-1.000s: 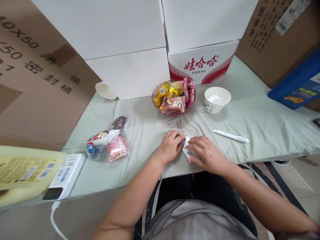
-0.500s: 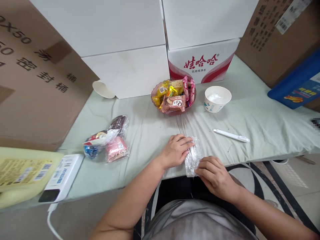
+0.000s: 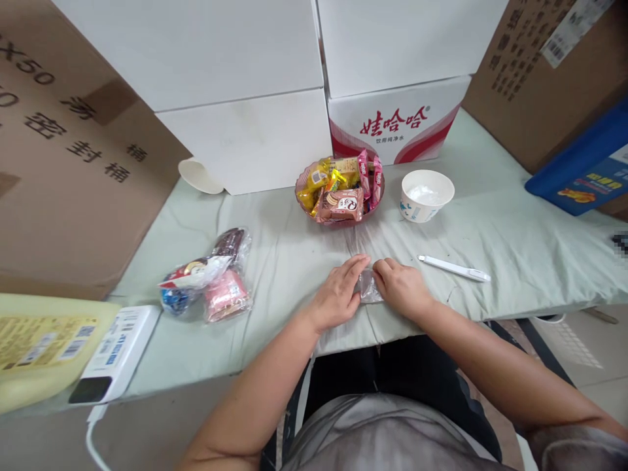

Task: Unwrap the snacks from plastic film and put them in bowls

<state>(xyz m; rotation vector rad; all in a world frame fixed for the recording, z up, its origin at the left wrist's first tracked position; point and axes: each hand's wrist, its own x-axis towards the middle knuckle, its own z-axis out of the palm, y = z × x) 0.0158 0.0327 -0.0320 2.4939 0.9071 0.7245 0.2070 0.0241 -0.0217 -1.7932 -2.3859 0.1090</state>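
A small crinkled piece of clear plastic wrap [image 3: 371,289] lies folded on the pale green cloth near the table's front edge. My left hand [image 3: 336,294] rests against its left side, fingers stretched out and thumb apart. From the right, my right hand [image 3: 402,288] has its fingers curled onto the plastic, gripping its upper right part. Part of the plastic is hidden under the fingers. To the right of my hands lies a slim white utility knife or pen-like tool [image 3: 454,267], touched by neither hand.
Behind my hands stands a pink bowl [image 3: 338,222] of wrapped snacks, with a paper cup [image 3: 422,208] holding something white beside it. Plastic-wrapped snacks [image 3: 209,278] lie left, near a white power bank [image 3: 118,350] and yellow bottle [image 3: 44,347]. Boxes [image 3: 255,144] line the back.
My right hand has moved up and away from me, carrying the near end of the plastic over, so the plastic looks shorter. My left hand has shifted slightly left, its fingers straighter.
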